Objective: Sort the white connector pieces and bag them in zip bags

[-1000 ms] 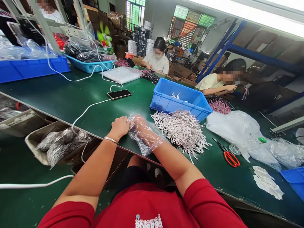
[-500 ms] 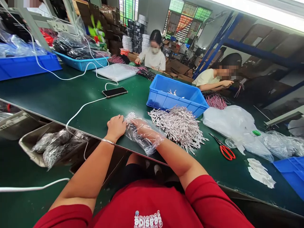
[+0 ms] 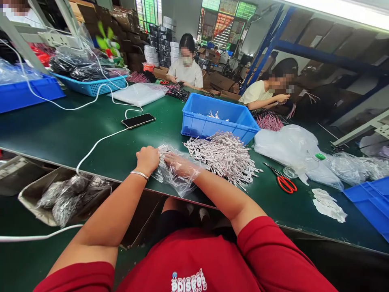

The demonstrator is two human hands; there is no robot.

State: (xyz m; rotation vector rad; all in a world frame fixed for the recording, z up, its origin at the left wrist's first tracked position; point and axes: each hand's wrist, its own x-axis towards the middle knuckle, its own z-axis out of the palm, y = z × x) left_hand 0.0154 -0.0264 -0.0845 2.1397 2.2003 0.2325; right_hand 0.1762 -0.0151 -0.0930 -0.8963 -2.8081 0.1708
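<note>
My left hand (image 3: 147, 160) is closed at the far left end of a clear plastic bag (image 3: 182, 185), its fingers curled over the film. My right hand (image 3: 179, 164) is inside this bag up to the wrist, seen through the film, its fingers stretched toward the left hand. Something whitish shows at the bag's far end, near the fingertips; I cannot make out what it is. Just right of the bag lies a heap of short white cable pieces (image 3: 225, 160). Behind the heap stands a blue bin (image 3: 219, 125) with a few white pieces in it.
Red-handled scissors (image 3: 286, 184), a white glove-like cloth (image 3: 328, 205) and large plastic bags (image 3: 288, 144) lie to the right. A phone (image 3: 139, 121) on a white cable lies at left. Two co-workers sit across the green table (image 3: 91, 142). Below left is a tub (image 3: 39, 217) of bundles.
The right hand has stayed inside the bag while its fingers spread and flatten somewhat. The left hand keeps hold of the bag's end. The whole view has shifted slightly.
</note>
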